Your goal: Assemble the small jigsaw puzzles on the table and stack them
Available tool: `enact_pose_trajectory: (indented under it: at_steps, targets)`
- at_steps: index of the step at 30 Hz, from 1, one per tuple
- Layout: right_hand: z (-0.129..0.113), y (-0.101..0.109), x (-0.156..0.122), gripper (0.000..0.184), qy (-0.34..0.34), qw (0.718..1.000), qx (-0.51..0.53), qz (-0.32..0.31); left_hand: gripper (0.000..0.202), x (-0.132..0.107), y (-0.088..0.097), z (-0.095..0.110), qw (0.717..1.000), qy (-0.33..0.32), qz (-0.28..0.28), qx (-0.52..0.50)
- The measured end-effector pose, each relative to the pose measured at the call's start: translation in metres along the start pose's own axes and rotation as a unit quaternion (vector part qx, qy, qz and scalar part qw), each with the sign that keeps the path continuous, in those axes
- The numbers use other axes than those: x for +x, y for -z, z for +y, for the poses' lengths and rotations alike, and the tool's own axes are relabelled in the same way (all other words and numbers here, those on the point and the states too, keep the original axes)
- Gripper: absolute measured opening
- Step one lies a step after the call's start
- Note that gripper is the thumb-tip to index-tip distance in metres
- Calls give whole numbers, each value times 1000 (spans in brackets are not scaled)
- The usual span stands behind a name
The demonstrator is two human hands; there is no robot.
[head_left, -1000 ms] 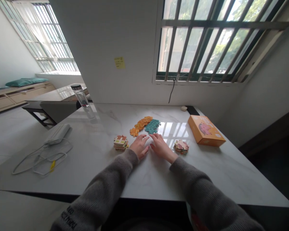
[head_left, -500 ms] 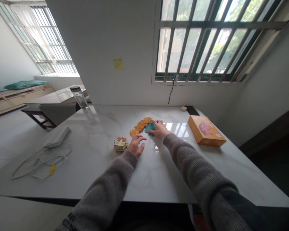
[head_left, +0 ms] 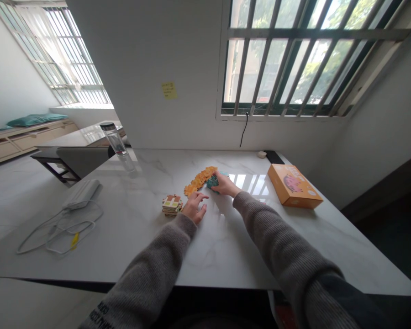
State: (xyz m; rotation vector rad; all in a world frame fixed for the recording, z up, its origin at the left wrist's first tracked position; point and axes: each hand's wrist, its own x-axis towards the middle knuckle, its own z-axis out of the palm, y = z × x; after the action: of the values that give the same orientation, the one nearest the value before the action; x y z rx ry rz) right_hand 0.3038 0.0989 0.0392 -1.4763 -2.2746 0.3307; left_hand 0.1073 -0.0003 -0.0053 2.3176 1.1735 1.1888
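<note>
Fingers of right hand [head_left: 224,185] clamped over teal puzzle clump [head_left: 211,182] on table [head_left: 140,224], beside orange strip [head_left: 199,178] slanting near-left to far-right. Clump's long axis too covered to call. Left hand [head_left: 194,208] spread flat, holding nothing.

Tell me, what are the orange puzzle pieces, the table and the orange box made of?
Orange puzzle pieces: probably matte cardboard, flat and thin. Table: polished marble or a lookalike, with grey veins and window reflections. Orange box: printed cardboard, judging by its crisp folded edges.
</note>
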Motion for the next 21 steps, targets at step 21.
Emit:
enact_pose_trajectory:
  at_steps: [21]
  targets:
    - [-28, -17, -107, 73, 123, 977, 174, 2, 101, -13, -25, -2, 995, -35, -63, -71]
